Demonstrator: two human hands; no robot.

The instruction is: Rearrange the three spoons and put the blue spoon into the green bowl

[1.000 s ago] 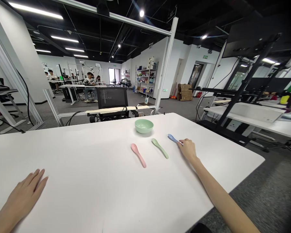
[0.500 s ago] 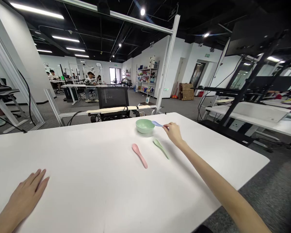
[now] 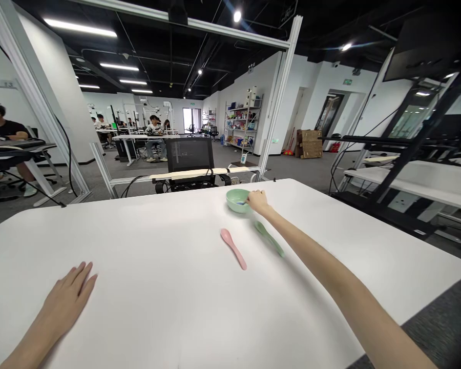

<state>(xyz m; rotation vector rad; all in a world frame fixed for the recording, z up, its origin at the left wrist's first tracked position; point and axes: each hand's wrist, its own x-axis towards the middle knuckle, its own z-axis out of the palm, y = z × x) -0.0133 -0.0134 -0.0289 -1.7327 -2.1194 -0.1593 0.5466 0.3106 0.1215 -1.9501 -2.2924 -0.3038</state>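
The right hand (image 3: 258, 201), pinching the small blue plastic spoon (image 3: 241, 203), is now dipping it into the pale green round bowl (image 3: 232, 197) at twelve o'clock, having lifted it off the white table (image 3: 169, 297). The left hand (image 3: 67, 297) is resting flat, fingers apart, at seven o'clock. The pink plastic spoon (image 3: 233, 248) and the green plastic spoon (image 3: 269, 238) are lying near the bowl, clear of it.

Free room and obstacles on the table (image 3: 169, 307).
The left half of the top is open, except where the left hand (image 3: 69, 300) lies flat near the front edge. At mid-table, a pink spoon (image 3: 233, 248) and a green spoon (image 3: 269, 238) lie apart, leaving a lane toward the bowl (image 3: 238, 200). The right hand (image 3: 258, 201) blocks the bowl's right rim, and its forearm runs just beside the green spoon.
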